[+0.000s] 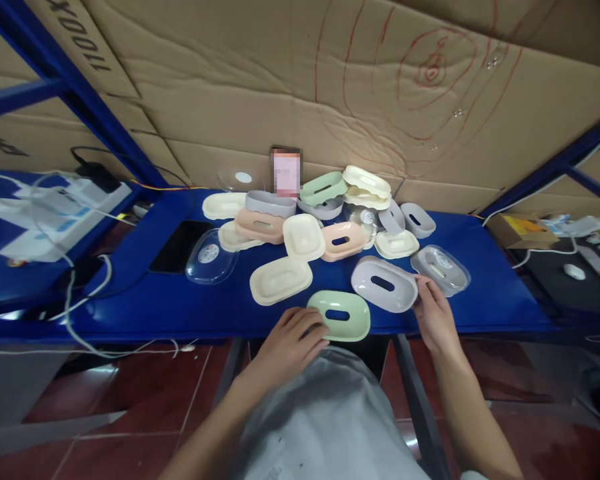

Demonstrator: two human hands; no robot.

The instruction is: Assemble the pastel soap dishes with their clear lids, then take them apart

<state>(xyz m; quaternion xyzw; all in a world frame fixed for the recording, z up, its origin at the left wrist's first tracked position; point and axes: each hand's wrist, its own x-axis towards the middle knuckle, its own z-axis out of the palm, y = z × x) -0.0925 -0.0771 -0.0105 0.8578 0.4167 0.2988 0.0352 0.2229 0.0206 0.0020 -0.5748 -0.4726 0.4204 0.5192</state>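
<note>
The left end of a green dish [354, 322] is touched by the bent left fingers [306, 328], near the front edge of the blue counter [500, 293]; that end is partly covered by them, and whether it is gripped or only steadied cannot be told. The right rim of a lavender dish [400, 295] is pinched narrowly by the right fingers [422, 287], the tips on its underside being hidden. Just beyond the right fingers, a clear lid [457, 277] is seen, its sticker too blurred to be read. Ahead of the left fingers, a cream tray [280, 281] is laid flat, with a smaller cream piece [304, 238] overlapped on a peach dish [350, 249] farther out. Well ahead of both sets of fingers, green, grey and cream pieces are heaped, several being half hidden by one another, so that their number cannot be made out. Behind the heap a phone [286, 172] is propped upright, its screen blocked out by coarse squares. To the far left of the left fingers, another clear lid [197, 263] is set beside a dark flat object [173, 250], too indistinct to be identified
</note>
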